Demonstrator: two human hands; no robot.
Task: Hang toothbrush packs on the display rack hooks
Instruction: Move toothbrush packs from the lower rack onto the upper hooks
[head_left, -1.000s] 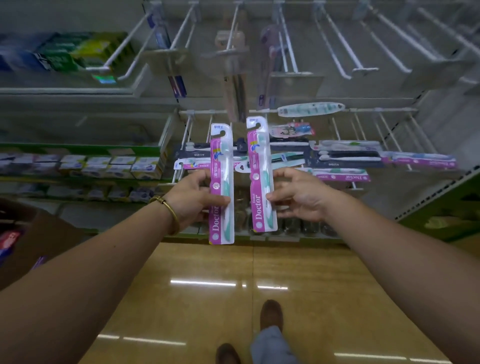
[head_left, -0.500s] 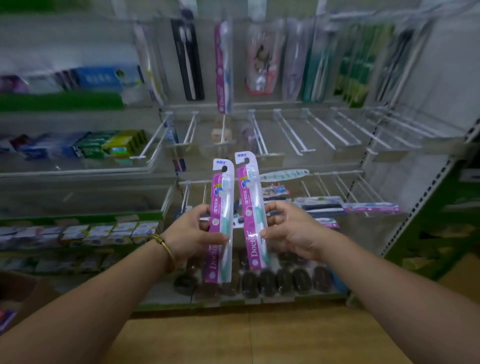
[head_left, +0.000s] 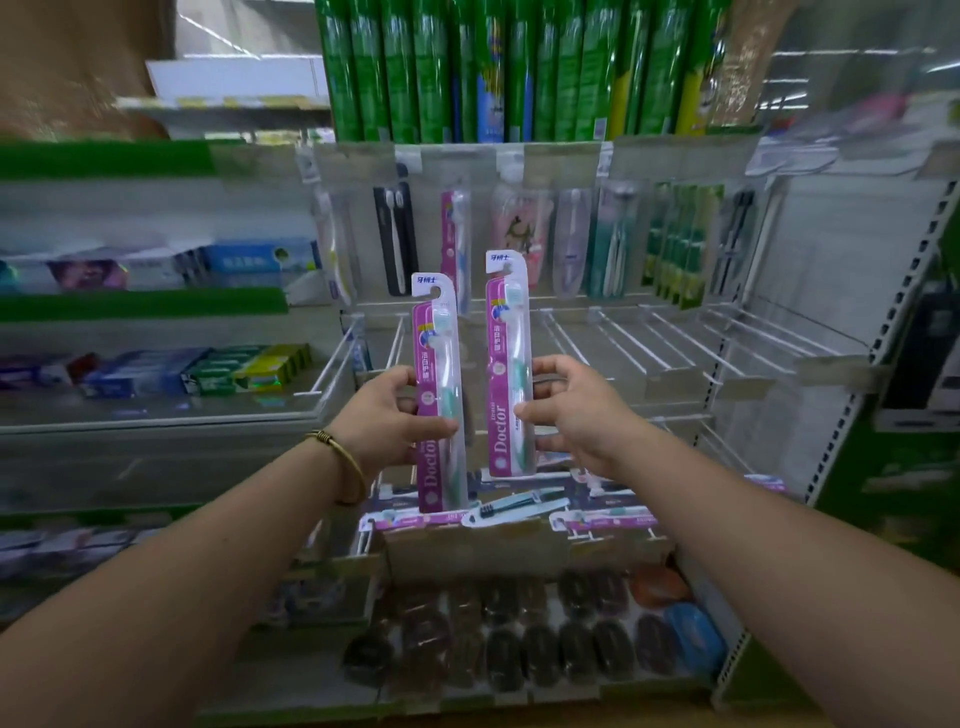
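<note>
I hold two pink "Doctor" toothbrush packs upright in front of the display rack. My left hand (head_left: 387, 415) grips the left pack (head_left: 436, 395) around its middle. My right hand (head_left: 574, 410) grips the right pack (head_left: 508, 364), which sits a little higher. Both packs have a white hang tab on top. Behind them a row of bare white wire hooks (head_left: 623, 343) juts out from the rack. Above that row, other toothbrush packs (head_left: 519, 234) hang from the top hooks.
More toothbrush packs lie flat on the lower hooks (head_left: 519, 509). Dark oval boxes (head_left: 519, 639) fill the bottom shelf. Toothpaste boxes (head_left: 208, 369) line shelves at left. Green packages (head_left: 467, 67) stand on top. A perforated upright (head_left: 883, 338) borders the rack at right.
The view has tilted up from the floor to the upper rack. Both hands have lifted the packs higher, level with the bare hook row, and the packs stand a little further apart.
</note>
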